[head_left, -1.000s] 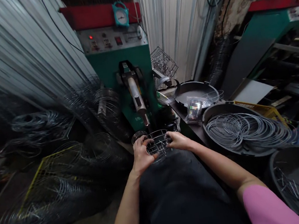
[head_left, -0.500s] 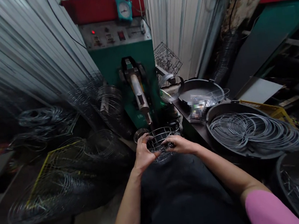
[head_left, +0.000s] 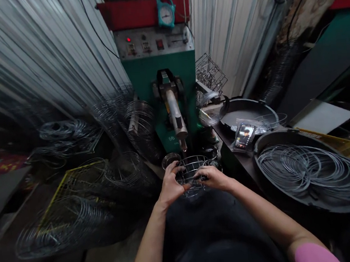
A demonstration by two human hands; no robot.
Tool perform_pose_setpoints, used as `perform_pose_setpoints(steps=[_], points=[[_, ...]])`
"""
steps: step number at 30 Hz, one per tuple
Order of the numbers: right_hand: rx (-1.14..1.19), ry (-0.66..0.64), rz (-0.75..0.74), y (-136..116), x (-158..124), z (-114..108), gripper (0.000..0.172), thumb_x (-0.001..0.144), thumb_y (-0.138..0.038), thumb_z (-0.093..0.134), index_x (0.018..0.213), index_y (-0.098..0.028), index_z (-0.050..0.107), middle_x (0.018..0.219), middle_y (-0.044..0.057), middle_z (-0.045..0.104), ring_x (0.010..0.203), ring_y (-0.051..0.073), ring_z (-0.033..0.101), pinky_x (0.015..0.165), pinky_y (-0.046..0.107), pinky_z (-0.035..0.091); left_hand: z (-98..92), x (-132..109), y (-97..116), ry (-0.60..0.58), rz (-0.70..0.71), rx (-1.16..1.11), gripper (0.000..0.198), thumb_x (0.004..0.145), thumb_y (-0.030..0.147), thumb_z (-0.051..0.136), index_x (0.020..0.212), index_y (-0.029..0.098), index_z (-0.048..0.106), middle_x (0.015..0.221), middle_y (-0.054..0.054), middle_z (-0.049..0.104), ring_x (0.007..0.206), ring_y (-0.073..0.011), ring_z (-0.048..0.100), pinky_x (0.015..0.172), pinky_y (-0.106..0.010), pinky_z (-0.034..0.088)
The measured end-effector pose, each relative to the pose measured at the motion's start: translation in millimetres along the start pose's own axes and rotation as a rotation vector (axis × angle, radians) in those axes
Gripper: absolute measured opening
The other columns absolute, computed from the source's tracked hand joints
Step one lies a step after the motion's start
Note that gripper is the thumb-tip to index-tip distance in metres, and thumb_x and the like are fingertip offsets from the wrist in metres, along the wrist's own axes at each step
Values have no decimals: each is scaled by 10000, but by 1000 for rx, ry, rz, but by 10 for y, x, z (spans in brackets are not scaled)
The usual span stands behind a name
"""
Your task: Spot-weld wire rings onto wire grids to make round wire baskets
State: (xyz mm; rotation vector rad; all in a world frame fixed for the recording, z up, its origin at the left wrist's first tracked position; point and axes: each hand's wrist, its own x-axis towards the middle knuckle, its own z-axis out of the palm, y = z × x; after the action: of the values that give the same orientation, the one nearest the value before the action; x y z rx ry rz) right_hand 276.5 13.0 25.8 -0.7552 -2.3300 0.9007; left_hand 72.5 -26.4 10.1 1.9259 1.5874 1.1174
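A small round wire basket [head_left: 193, 162] of silvery metal sits in front of my body, below the tip of a green spot-welding machine [head_left: 172, 102]. My left hand [head_left: 171, 183] is closed on the basket's left side, fingers over its rim and thumb along the near wires. My right hand [head_left: 210, 176] is at the basket's right side, its fingers pinched together inside the ring; any small piece between them is too hard to make out. The machine's metal electrode [head_left: 183, 144] points down just beyond the basket.
Wire rings fill a black round tray [head_left: 264, 188] at right. A phone in a clear bag [head_left: 244, 135] leans by another round pan [head_left: 247, 108]. Stacks of wire rings [head_left: 86, 215] and a yellow crate [head_left: 52, 198] stand at left. A teal dial clock [head_left: 166, 14] hangs on the machine.
The view has swung a little left, so the scene sits further right and lower. Both hands stay at the wire basket with nearly the same grip.
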Motion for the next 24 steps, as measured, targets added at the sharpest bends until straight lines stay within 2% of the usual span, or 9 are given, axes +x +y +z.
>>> perform_pose_setpoints(steps=[6, 10, 18, 21, 24], points=[[-23, -1, 1, 86, 165, -8, 270, 701, -63, 604, 909, -214, 687, 888, 52, 657, 818, 164, 629, 737, 269, 485, 10, 98, -160, 38, -14, -67, 515, 541, 295, 775, 1022, 188, 624, 1313, -127, 458, 1239, -294, 428, 1046, -477, 339], [-10, -9, -13, 127, 294, -21, 257, 696, -59, 607, 883, -215, 687, 857, 44, 656, 787, 159, 625, 728, 268, 483, -14, 176, -232, 39, -20, -93, 523, 544, 303, 776, 1031, 184, 626, 1318, -126, 458, 1247, -286, 424, 1055, -464, 332], [-97, -29, -59, 110, 291, -22, 226, 744, -95, 592, 920, -204, 683, 866, 57, 653, 796, 160, 619, 712, 255, 481, -35, 166, -225, 68, 11, -76, 519, 554, 315, 771, 1035, 186, 624, 1316, -128, 452, 1241, -288, 427, 1051, -462, 335], [-107, -16, -44, 116, 384, -71, 252, 725, -70, 601, 916, -210, 687, 874, 53, 658, 805, 162, 621, 722, 257, 475, -53, 252, -234, 68, -7, -97, 520, 552, 303, 768, 1038, 189, 623, 1306, -123, 464, 1226, -284, 442, 1046, -462, 335], [-100, 1, -29, 144, 530, -126, 204, 724, -89, 620, 866, -216, 696, 851, 44, 662, 792, 160, 623, 719, 257, 473, -73, 389, -252, 64, -54, -126, 527, 512, 268, 781, 1011, 189, 632, 1280, -117, 483, 1206, -280, 464, 1034, -446, 348]])
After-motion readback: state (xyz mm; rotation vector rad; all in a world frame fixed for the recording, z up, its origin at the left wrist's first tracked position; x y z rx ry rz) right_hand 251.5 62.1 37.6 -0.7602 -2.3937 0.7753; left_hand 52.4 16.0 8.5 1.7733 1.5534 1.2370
